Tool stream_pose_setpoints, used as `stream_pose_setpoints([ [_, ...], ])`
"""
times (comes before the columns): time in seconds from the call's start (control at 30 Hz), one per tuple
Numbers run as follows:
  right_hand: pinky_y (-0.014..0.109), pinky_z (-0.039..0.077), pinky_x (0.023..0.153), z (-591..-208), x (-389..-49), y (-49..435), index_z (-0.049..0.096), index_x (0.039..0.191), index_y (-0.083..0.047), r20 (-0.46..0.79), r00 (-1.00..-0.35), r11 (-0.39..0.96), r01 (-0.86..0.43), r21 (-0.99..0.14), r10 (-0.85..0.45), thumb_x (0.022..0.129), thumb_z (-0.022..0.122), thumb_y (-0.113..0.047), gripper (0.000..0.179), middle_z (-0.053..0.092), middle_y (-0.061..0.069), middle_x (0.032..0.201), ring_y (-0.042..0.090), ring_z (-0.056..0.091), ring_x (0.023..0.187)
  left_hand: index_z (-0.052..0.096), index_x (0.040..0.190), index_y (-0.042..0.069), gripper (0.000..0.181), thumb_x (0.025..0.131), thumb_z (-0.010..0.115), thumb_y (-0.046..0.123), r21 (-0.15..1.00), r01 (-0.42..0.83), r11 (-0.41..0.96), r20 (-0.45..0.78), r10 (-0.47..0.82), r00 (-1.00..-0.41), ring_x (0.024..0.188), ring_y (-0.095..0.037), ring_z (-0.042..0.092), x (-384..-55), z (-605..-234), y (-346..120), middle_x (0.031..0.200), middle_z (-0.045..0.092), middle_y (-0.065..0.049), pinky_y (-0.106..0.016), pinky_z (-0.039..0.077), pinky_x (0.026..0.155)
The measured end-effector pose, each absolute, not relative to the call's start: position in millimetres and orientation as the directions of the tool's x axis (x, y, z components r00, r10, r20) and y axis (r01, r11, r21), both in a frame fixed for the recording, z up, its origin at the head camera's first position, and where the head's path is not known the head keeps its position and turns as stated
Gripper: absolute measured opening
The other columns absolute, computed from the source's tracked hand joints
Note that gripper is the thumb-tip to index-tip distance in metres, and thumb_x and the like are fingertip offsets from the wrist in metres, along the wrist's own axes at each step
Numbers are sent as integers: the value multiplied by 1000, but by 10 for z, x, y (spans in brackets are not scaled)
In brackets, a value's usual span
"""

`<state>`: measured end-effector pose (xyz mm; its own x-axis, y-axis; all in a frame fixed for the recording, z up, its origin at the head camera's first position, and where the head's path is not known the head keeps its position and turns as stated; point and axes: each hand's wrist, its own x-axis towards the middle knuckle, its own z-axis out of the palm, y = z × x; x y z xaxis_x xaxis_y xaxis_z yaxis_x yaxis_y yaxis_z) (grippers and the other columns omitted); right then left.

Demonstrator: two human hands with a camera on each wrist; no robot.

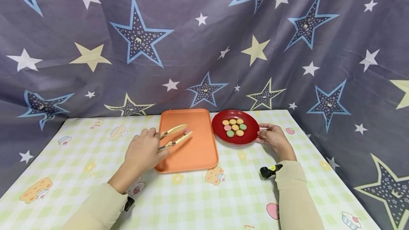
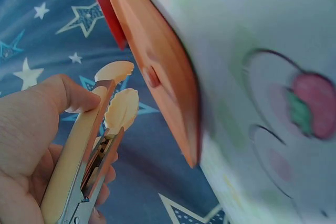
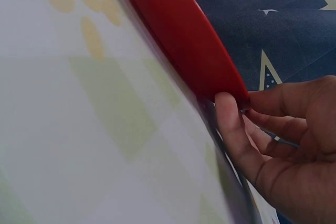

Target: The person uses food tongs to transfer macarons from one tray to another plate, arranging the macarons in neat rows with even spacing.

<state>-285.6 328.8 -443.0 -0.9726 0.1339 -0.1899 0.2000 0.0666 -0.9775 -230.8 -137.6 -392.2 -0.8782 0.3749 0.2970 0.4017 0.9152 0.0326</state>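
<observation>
My left hand point(image 1: 145, 150) grips a pair of tongs point(image 1: 176, 129) with cream scalloped tips and metal arms. The tongs reach over the orange tray point(image 1: 191, 155), their tips spread apart. A single small pinkish-purple macaron point(image 1: 186, 131) lies on the tray, between the tips in the head view; the left wrist view has the macaron point(image 2: 151, 76) beyond them. To the right, my right hand point(image 1: 274, 137) pinches the rim of a round red plate point(image 1: 252, 125), thumb and fingers at its edge in the right wrist view. Several yellow, pink and green macarons point(image 1: 235, 127) sit grouped on the plate.
A pale green checked tablecloth point(image 1: 191, 201) with cartoon prints covers the table. Behind it hangs a dark star-patterned curtain point(image 1: 179, 81). The plate stands close beside the tray's right edge, both near the table's back edge.
</observation>
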Motion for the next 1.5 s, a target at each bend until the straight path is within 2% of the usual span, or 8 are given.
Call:
stream_pose_setpoints([
  [0.37,28,60,73,-4425,-2855,3281,41,147,9,-190,-973,60,199,-978,134,97,49,9,51,66,12,100,15,69,76,69,92,1,40,83,72,40,5,402,916,321,379,-868,73,-26,48,-2326,-3992,-1563,87,54,-9,-41,42,58],
  [0.57,29,60,73,-4401,-2840,3265,39,149,10,-189,-975,45,195,-980,120,97,50,9,52,67,11,99,15,69,74,66,85,5,36,83,69,40,40,397,917,291,370,-883,75,-27,49,-2380,-3974,-1533,92,58,-10,-42,43,59],
  [1.03,30,60,75,-4417,-2860,3290,40,148,8,-205,-971,62,214,-975,126,98,49,8,51,61,14,105,16,69,76,55,67,15,39,85,70,46,74,365,928,235,340,-911,75,-26,48,-2522,-3999,-1431,84,51,-7,-43,43,61],
  [1.33,31,60,76,-4402,-2856,3281,40,148,8,-211,-970,64,220,-973,122,98,48,8,51,60,17,109,16,69,78,56,67,15,39,87,69,46,91,351,932,201,328,-923,78,-27,49,-2526,-3967,-1383,88,53,-8,-44,44,63],
  [1.5,30,60,75,-4407,-2857,3286,40,148,9,-207,-971,59,215,-975,117,98,50,8,51,61,16,107,16,69,77,63,75,10,36,86,68,45,87,356,931,226,329,-917,77,-27,49,-2537,-3948,-1342,89,55,-8,-43,44,63],
])
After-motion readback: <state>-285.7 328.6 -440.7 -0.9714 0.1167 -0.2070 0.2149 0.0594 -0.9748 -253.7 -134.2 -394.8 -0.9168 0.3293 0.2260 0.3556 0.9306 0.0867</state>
